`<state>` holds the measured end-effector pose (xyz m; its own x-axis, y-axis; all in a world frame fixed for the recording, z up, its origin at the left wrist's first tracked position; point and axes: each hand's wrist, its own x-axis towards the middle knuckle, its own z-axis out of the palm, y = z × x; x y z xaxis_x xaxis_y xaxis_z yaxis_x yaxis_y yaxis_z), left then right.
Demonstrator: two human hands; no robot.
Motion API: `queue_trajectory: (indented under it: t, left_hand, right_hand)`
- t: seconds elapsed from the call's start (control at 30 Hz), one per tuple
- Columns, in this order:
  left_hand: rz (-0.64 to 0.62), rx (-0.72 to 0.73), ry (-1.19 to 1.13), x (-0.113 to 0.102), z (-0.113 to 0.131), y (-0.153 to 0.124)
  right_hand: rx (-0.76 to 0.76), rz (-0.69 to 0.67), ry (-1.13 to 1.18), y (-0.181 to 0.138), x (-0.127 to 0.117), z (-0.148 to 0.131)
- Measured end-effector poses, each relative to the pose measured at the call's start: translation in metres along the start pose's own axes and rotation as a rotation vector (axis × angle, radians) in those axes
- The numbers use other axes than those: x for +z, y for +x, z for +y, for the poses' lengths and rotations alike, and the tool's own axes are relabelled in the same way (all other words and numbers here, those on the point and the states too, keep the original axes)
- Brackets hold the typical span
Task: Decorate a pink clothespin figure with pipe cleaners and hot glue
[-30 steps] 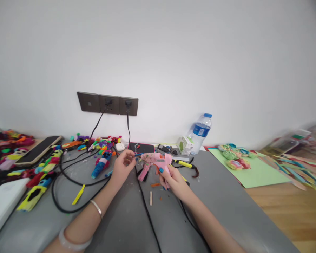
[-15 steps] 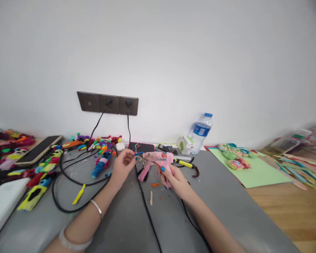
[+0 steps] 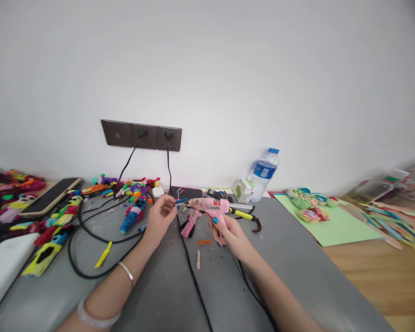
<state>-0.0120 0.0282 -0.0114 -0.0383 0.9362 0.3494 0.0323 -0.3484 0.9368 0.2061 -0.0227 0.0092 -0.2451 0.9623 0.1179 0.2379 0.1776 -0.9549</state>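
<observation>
My right hand (image 3: 231, 234) is wrapped round the handle of a pink glue gun (image 3: 212, 208), whose nozzle points left. Between the fingertips of my left hand (image 3: 162, 216) is a short blue fuzzy piece (image 3: 181, 201), right by the nozzle; whether the two touch is too small to tell. Below the barrel lies a second pink tool (image 3: 191, 223) with a patterned handle, partly hidden. Small scraps lie under the gun, among them an orange piece (image 3: 204, 242) and a pale one (image 3: 198, 259).
Black cables (image 3: 193, 276) cross the grey table. Fuzzy colourful figures (image 3: 133, 219), a phone (image 3: 51, 196) and a white block (image 3: 8, 272) stand at left. A yellow cutter (image 3: 241, 213), a small box (image 3: 244, 190), a water bottle (image 3: 263, 175) and green paper (image 3: 342, 226) lie right.
The glue gun has shifted slightly right, away from my left fingers, and more of the nozzle side shows. My left hand keeps its pinch on the blue piece.
</observation>
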Motion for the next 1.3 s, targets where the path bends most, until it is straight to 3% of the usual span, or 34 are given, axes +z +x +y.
queue_trajectory:
  t: [1.0, 1.3]
  left_hand:
    - [-0.007, -0.005, -0.042, -0.001, -0.006, 0.000]
    - [-0.018, 0.002, -0.041, -0.002, -0.011, 0.002]
  right_hand:
    - [-0.006, 0.076, -0.064, 0.001, -0.004, 0.001]
    - [-0.063, 0.169, 0.166, 0.001, -0.012, -0.008]
